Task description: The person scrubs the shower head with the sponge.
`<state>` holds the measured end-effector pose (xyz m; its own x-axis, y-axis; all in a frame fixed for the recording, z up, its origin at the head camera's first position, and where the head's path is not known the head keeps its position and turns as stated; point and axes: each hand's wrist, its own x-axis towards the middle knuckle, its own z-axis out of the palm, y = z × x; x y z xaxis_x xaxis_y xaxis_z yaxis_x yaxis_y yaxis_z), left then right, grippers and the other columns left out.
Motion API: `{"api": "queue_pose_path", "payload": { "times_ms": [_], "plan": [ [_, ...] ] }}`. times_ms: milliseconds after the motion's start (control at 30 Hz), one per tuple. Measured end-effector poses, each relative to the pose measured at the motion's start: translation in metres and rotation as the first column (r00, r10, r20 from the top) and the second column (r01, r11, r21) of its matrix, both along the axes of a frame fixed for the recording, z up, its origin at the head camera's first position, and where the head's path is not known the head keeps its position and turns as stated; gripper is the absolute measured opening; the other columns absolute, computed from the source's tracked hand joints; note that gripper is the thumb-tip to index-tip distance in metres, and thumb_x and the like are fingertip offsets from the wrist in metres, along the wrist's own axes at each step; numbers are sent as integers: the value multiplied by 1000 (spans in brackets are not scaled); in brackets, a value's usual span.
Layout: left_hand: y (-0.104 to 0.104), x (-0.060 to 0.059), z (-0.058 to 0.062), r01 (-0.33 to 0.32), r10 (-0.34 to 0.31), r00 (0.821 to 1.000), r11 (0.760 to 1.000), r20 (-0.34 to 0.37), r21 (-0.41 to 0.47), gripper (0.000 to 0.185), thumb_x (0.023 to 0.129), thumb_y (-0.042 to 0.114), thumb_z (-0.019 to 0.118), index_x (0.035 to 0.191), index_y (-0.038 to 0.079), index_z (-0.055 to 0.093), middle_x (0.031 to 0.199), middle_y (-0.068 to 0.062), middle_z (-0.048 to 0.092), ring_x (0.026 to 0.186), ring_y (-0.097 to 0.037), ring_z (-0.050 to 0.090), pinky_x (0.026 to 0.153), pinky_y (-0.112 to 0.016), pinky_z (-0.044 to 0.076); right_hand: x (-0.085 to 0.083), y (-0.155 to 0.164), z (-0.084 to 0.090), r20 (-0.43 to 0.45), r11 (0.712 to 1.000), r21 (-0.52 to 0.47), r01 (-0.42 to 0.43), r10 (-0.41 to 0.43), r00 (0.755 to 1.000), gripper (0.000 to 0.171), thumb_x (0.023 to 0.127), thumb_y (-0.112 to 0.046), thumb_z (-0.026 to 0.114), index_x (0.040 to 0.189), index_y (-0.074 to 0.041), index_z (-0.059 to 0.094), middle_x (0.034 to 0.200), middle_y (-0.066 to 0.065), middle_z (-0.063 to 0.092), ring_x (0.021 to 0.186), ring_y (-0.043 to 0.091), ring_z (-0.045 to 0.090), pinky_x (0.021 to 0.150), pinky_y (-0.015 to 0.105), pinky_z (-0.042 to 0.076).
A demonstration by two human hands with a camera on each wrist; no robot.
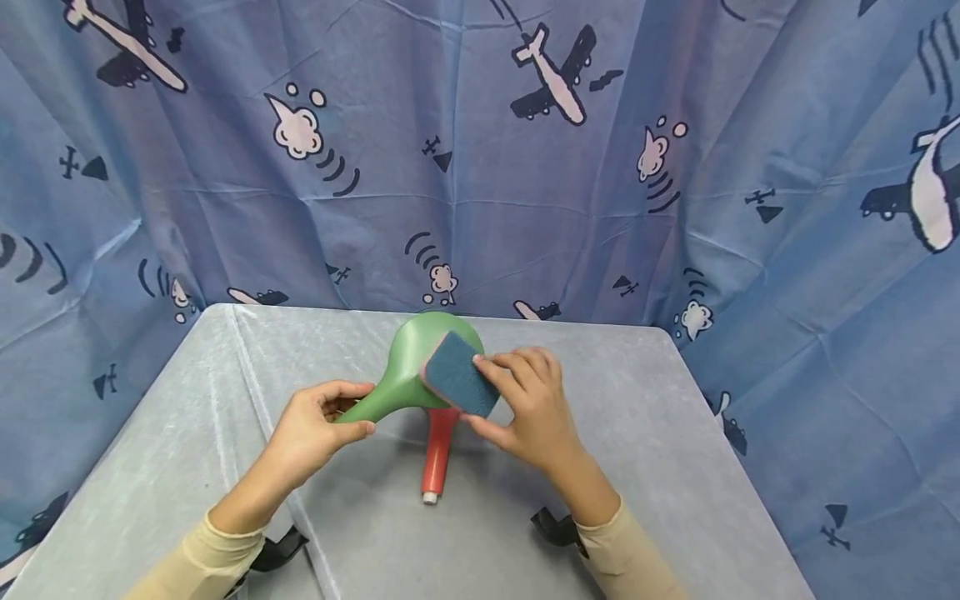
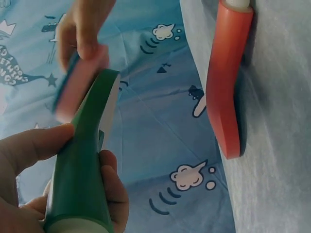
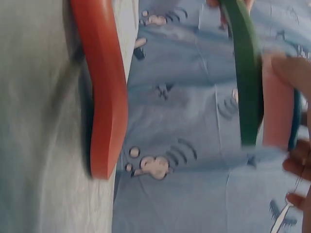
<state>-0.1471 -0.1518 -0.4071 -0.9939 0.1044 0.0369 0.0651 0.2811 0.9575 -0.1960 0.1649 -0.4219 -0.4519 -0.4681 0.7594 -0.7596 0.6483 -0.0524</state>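
My left hand (image 1: 306, 429) grips the handle of a green hand shower head (image 1: 411, 350), which is raised above the table with its round back toward me. In the left wrist view, the thumb and fingers close around the handle near its white end. A sponge (image 1: 459, 375) with a dark blue scouring side and a pink side lies against the green back. My right hand (image 1: 536, 408) pinches the sponge by its edges between thumb and fingers. In the right wrist view, the pink side (image 3: 278, 104) faces the green surface.
Behind the green one, a red hand shower head (image 1: 438, 450) rests on the grey cloth-covered table (image 1: 622, 433), its head mostly hidden in the head view. A blue curtain (image 1: 480, 167) with airplane prints hangs behind the table. Black straps (image 1: 279, 550) sit at both wrists.
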Motion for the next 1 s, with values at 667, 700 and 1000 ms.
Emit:
{"api": "queue_pose_path", "payload": {
  "times_ms": [667, 700, 1000],
  "plan": [
    [6, 4, -2, 4, -7, 999, 996, -36, -84, 49, 74, 1, 86, 121, 3, 73, 100, -12, 74, 83, -18, 68, 73, -24, 57, 0, 5, 5, 84, 991, -98, 94, -86, 993, 66, 76, -44, 86, 131, -11, 69, 112, 9, 65, 109, 31, 53, 100, 55, 35],
    [6, 4, -2, 5, -9, 999, 996, -41, -87, 49, 73, 0, 86, 121, 3, 73, 99, -12, 74, 82, -18, 67, 72, -24, 56, 1, 3, 4, 70, 994, -83, 67, -61, 996, 67, 76, -46, 86, 131, -11, 69, 112, 9, 65, 109, 31, 53, 101, 55, 35],
    [7, 5, -4, 12, -18, 998, 995, -67, -98, 49, 72, 2, 87, 119, 3, 74, 97, -10, 74, 81, -17, 66, 70, -24, 55, 8, -5, 5, 29, 996, -59, 60, -58, 998, 68, 73, -45, 87, 130, -11, 69, 110, 9, 64, 107, 31, 54, 101, 54, 36]
  ]
}}
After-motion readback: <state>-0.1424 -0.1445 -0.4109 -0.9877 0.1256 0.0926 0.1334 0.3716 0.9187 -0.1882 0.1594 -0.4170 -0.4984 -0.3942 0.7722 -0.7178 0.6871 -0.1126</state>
